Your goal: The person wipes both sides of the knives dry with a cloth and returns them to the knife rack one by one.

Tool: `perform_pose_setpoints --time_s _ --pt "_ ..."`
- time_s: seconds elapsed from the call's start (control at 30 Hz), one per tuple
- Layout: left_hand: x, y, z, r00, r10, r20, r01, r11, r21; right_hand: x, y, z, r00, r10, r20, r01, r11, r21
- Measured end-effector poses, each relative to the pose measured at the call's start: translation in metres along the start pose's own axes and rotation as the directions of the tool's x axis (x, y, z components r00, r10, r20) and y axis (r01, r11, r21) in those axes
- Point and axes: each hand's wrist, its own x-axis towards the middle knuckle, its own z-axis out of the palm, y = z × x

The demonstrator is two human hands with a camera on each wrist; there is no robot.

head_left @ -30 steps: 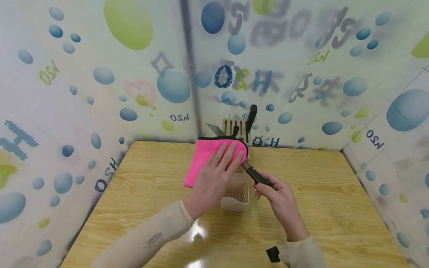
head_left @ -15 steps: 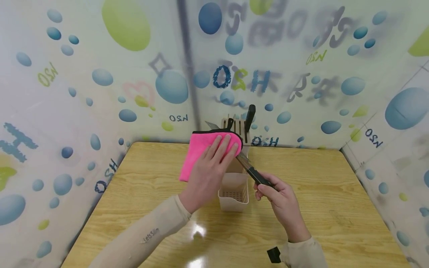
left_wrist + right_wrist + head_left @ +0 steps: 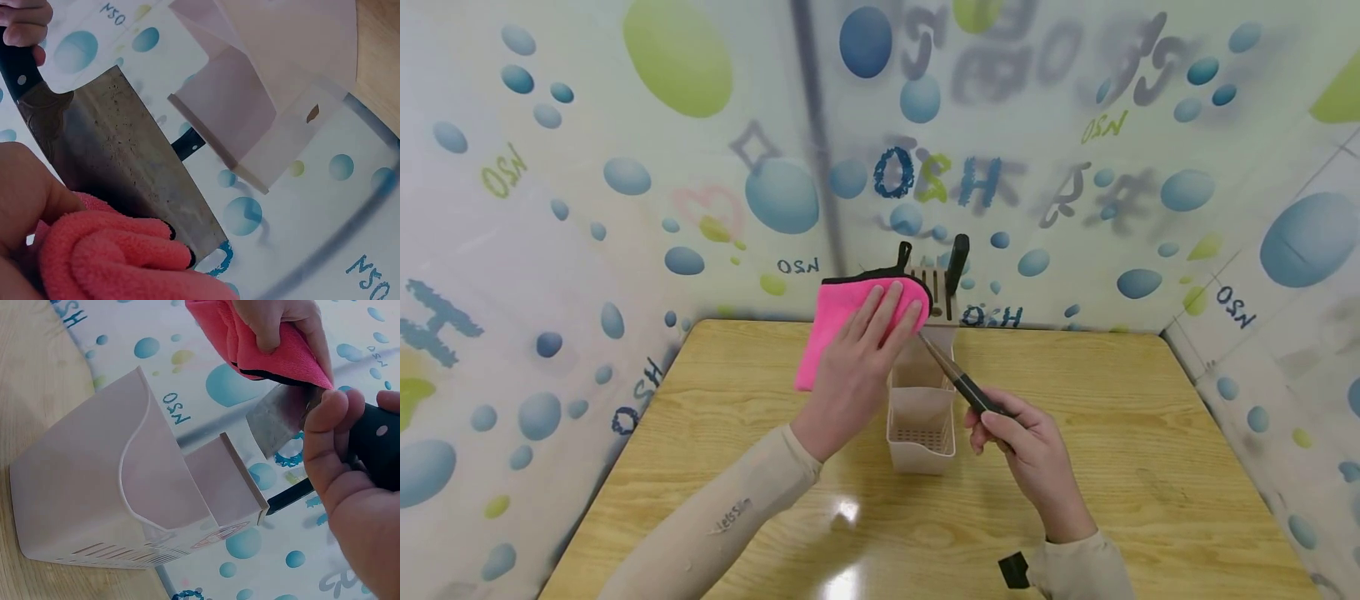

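My right hand [image 3: 1033, 454] grips the black handle of a cleaver [image 3: 125, 144], whose broad, spotted metal blade points up and away to the left. With my left hand [image 3: 857, 367] I pinch a pink cloth [image 3: 831, 325] with black edging around the blade. In the left wrist view the folded cloth [image 3: 119, 250] covers one long edge of the blade toward its far end. From above, the cloth hides most of the blade, leaving only the narrow part near the handle showing. The right wrist view shows my left thumb pressing the cloth [image 3: 275, 359] from below.
Behind the cleaver stands a pale plastic knife holder [image 3: 921, 457] with open compartments and a slotted back section. A black-handled knife [image 3: 957, 262] stands in its slots. The wooden table [image 3: 737, 450] meets patterned walls at the back and sides.
My left hand and the pink cloth have slid up and left, away from the handle, so more blade shows beside it. My right hand has stayed nearly in place, with the blade turned more edge-on.
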Motion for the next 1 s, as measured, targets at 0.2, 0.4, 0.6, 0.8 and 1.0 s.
perform_pose_setpoints --time_s 0.2,0.4,0.6,0.8,1.0 --pt "0.000 0.004 -0.001 0.999 0.038 -0.010 -0.038 0.999 0.019 0.000 -0.002 0.000 0.999 0.025 0.026 -0.026 1.000 0.004" --pt "-0.003 0.013 0.001 0.996 0.088 -0.022 -0.087 0.996 0.017 0.002 -0.003 0.000 0.995 0.081 0.049 -0.081 0.997 -0.006" --pt "-0.007 0.022 0.005 0.992 0.117 -0.045 -0.118 0.993 -0.006 0.001 -0.003 0.001 0.992 0.119 0.049 -0.117 0.993 -0.031" --pt "-0.010 0.029 0.006 0.987 0.147 -0.071 -0.147 0.989 0.004 0.002 -0.005 0.001 0.990 0.128 0.053 -0.125 0.991 -0.049" --pt "-0.014 0.040 0.005 0.983 0.171 -0.068 -0.174 0.984 -0.031 0.003 -0.004 0.001 0.992 0.104 0.065 -0.100 0.993 -0.060"
